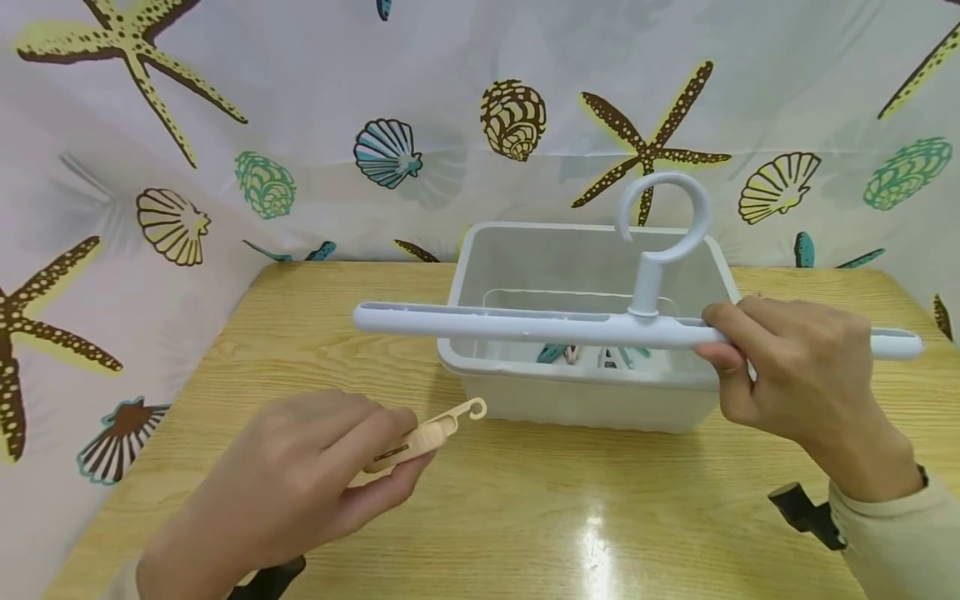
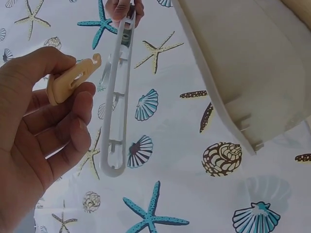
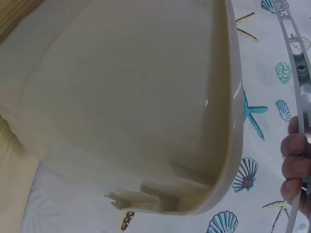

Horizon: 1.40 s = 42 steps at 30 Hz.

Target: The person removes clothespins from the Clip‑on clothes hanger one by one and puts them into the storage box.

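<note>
Between the thumb and fingers of my left hand is a small beige clothes peg with a hooked tip, pinched and pointing to the upper right. My right hand grips a pale blue hanger bar near its right end, holding it roughly level in front of the bin. The bar's large open hook stands upward. In the left wrist view, slots and crosspieces show along the bar, and the peg is beside it, apart from it. The other fingers of the left hand curl loosely below the peg.
A white plastic bin stands on the wooden table behind the bar. Inside lie several small pieces, among them teal ones, partly hidden by the bar. A cloth with printed shells and starfish hangs behind the table.
</note>
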Each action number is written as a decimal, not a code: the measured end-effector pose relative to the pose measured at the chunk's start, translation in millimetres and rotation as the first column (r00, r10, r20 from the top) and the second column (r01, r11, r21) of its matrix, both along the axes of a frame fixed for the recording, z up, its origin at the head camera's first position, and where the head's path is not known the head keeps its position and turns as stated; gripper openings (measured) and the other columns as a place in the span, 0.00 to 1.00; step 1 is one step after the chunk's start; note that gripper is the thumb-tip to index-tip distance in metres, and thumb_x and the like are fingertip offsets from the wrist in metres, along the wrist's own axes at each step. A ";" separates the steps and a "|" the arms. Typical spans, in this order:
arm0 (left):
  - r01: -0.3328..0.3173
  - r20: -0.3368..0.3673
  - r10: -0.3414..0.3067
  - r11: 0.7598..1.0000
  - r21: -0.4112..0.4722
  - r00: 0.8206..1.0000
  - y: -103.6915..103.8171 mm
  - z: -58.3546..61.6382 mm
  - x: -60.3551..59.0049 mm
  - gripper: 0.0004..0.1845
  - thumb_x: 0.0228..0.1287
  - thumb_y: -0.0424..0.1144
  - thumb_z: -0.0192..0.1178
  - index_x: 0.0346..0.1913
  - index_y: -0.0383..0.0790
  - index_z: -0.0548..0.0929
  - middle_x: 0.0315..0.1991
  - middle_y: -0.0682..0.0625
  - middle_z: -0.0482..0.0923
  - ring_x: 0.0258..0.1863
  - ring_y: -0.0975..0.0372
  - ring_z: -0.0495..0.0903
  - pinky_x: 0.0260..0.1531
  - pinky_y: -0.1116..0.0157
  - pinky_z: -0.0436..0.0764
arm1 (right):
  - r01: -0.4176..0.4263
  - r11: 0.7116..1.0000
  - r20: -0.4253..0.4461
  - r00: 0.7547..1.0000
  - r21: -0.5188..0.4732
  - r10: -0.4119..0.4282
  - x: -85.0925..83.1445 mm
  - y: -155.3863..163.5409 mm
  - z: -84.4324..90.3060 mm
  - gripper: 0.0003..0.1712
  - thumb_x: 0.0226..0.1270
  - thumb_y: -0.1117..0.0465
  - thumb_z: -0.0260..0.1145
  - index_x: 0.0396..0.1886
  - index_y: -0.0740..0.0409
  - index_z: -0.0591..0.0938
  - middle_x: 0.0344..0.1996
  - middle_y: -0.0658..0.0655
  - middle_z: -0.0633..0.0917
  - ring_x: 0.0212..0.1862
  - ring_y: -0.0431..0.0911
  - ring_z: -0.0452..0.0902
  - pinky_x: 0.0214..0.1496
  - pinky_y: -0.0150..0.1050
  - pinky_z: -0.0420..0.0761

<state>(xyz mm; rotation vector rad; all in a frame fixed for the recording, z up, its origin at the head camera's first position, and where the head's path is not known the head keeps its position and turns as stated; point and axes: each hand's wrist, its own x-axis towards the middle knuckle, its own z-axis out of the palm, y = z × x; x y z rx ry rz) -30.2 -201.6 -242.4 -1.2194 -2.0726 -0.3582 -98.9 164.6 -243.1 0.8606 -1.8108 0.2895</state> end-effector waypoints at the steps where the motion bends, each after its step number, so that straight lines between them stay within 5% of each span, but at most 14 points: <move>1: 0.003 -0.008 -0.003 1.000 0.001 1.000 -2.4 -2.9 -3.2 0.09 0.63 0.46 0.61 0.36 0.43 0.82 0.23 0.61 0.73 0.18 0.71 0.68 0.17 0.73 0.71 | 0.000 1.000 0.001 1.000 0.002 0.000 0.2 0.0 -0.6 0.31 0.75 0.43 0.43 0.20 0.60 0.75 0.09 0.50 0.64 0.07 0.45 0.56 0.09 0.38 0.49; 6: -0.004 -0.026 0.004 1.000 -0.003 1.000 -8.4 -9.3 -17.5 0.11 0.55 0.45 0.68 0.39 0.45 0.83 0.25 0.63 0.75 0.19 0.70 0.69 0.18 0.70 0.74 | 0.003 1.000 0.002 1.000 0.010 -0.003 0.4 0.7 -2.5 0.31 0.76 0.43 0.43 0.20 0.59 0.74 0.09 0.48 0.61 0.07 0.43 0.53 0.09 0.37 0.47; 14: 0.008 -0.048 -0.008 1.000 0.004 0.999 -2.2 4.2 -33.9 0.13 0.54 0.44 0.69 0.40 0.44 0.83 0.26 0.61 0.74 0.19 0.70 0.67 0.18 0.70 0.71 | 0.005 0.999 0.019 1.000 0.040 -0.006 -0.1 2.9 -3.0 0.30 0.76 0.45 0.43 0.20 0.59 0.74 0.10 0.48 0.62 0.08 0.42 0.53 0.09 0.37 0.48; 24: -0.002 -0.005 0.002 0.999 -0.040 1.000 12.7 41.1 -39.9 0.08 0.62 0.42 0.62 0.35 0.40 0.78 0.22 0.59 0.70 0.18 0.70 0.64 0.17 0.70 0.68 | 0.018 0.994 0.078 0.997 0.112 -0.027 -3.6 6.7 -7.0 0.30 0.78 0.45 0.40 0.20 0.58 0.72 0.10 0.48 0.65 0.10 0.43 0.57 0.11 0.39 0.55; 30: -0.001 0.020 0.002 0.999 -0.047 1.000 20.4 60.8 -45.5 0.07 0.63 0.39 0.59 0.34 0.38 0.77 0.21 0.55 0.70 0.18 0.67 0.65 0.18 0.69 0.67 | 0.006 0.996 0.047 0.999 0.093 -0.010 -4.0 3.8 -7.2 0.32 0.78 0.44 0.41 0.24 0.64 0.74 0.14 0.55 0.72 0.13 0.51 0.69 0.18 0.46 0.66; 36: -0.004 0.013 0.005 0.998 -0.057 1.000 29.6 67.3 -53.2 0.06 0.57 0.35 0.64 0.34 0.39 0.78 0.20 0.56 0.70 0.17 0.68 0.63 0.16 0.69 0.65 | 0.013 0.990 0.065 0.998 0.144 -0.022 -4.2 5.2 -6.8 0.35 0.75 0.40 0.41 0.28 0.68 0.74 0.14 0.58 0.72 0.17 0.55 0.73 0.28 0.54 0.70; 42: -0.017 0.058 0.022 0.996 -0.089 0.998 36.4 70.3 -67.4 0.07 0.57 0.35 0.65 0.34 0.37 0.78 0.20 0.54 0.72 0.15 0.66 0.63 0.14 0.70 0.64 | 0.023 0.984 0.098 0.994 0.175 -0.040 -3.2 9.1 -10.5 0.38 0.73 0.35 0.41 0.27 0.67 0.73 0.13 0.54 0.69 0.13 0.50 0.66 0.20 0.47 0.70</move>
